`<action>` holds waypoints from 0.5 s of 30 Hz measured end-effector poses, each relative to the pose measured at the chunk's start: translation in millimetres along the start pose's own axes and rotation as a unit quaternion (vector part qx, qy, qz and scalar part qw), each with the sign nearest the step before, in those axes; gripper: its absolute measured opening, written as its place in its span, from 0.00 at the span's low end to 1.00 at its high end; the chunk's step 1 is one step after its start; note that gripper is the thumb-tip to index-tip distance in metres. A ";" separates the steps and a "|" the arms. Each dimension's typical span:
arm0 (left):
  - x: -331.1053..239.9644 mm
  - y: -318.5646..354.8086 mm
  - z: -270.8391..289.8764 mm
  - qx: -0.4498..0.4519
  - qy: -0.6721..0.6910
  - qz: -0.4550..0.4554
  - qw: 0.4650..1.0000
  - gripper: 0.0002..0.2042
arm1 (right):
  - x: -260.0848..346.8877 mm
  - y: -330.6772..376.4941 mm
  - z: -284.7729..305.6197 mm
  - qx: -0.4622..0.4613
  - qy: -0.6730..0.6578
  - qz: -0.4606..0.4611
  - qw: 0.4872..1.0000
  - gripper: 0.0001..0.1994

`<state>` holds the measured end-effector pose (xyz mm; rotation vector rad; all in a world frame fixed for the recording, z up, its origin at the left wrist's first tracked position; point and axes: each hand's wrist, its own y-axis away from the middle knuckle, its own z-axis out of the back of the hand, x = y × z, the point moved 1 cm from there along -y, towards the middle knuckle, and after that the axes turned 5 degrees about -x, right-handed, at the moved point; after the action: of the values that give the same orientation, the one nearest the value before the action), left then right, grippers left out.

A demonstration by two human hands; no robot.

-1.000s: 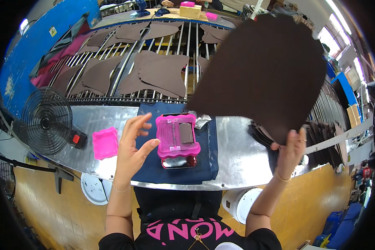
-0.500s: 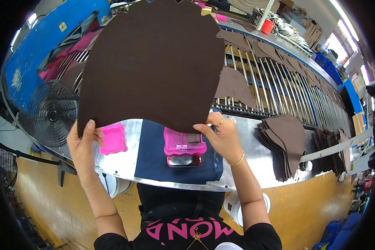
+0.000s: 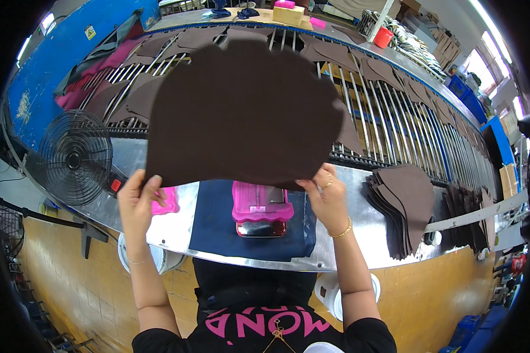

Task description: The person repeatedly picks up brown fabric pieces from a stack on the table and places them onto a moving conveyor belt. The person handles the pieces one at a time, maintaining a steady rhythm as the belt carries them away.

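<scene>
I hold a large dark brown cut sheet [image 3: 241, 115] up flat in front of me over the metal table [image 3: 347, 235]. My left hand [image 3: 136, 203] pinches its lower left corner and my right hand [image 3: 327, 197] grips its lower right edge. Under the sheet, on a dark blue mat [image 3: 218, 226], sits a pink machine [image 3: 260, 206] with a shiny metal front. A small pink pad [image 3: 166, 203] lies beside my left hand.
A black wire fan [image 3: 73, 159] stands at the left of the table. A stack of brown cut pieces [image 3: 403, 203] lies at the right. Behind the table runs a roller conveyor [image 3: 394, 123] carrying more brown pieces. A blue wall panel [image 3: 59, 53] is far left.
The sheet was in my right hand alone at the right; my left hand took its other corner. Both hands now hold it slightly lower and more to the right than half a second ago.
</scene>
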<state>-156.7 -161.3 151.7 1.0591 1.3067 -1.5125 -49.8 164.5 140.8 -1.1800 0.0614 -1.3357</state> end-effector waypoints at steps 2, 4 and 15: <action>0.6 3.8 -14.8 0.056 -0.016 0.026 0.998 0.04 | -10.5 12.2 13.0 -0.005 0.025 -0.040 0.999 0.03; 1.6 6.6 -31.1 0.083 -0.068 0.002 0.994 0.03 | -23.4 30.4 24.8 -0.002 0.048 -0.080 0.996 0.02; -26.8 -0.9 -116.3 0.215 -0.235 -0.258 0.912 0.05 | -58.7 96.9 116.4 -0.060 0.070 -0.254 0.963 0.04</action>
<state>-142.2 -43.7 166.7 0.5428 0.9626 -2.3620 73.5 260.4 96.4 -1.2493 -0.0660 -1.8878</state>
